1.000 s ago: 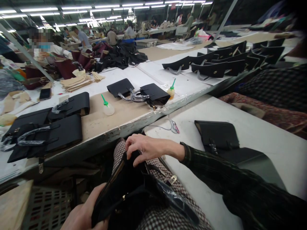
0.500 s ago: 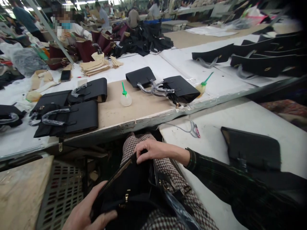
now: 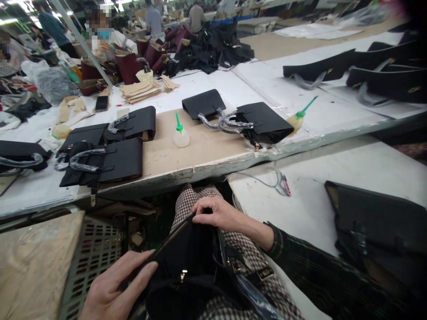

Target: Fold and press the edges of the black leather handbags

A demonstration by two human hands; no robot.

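A black handbag rests on my lap with its mouth open toward me. My left hand grips the bag's near left edge, thumb on the inner side and fingers outside. At the far corner, my right hand pinches the rim between thumb and fingers. Inside the bag a small gold metal fitting shows. A gold buckle and a plastic-wrapped handle hang along its right side. The bag's underside is hidden.
Black handbags with wrapped handles lie on the workbench, near a green-tipped squeeze bottle. On the right side table are a pink-handled tool and a black bag. A plastic crate stands low left. Co-workers sit beyond.
My left hand has slid up along the bag's edge, and its thumb has moved from deeper inside to near the rim. My right hand keeps its pinch. The view has shifted slightly.
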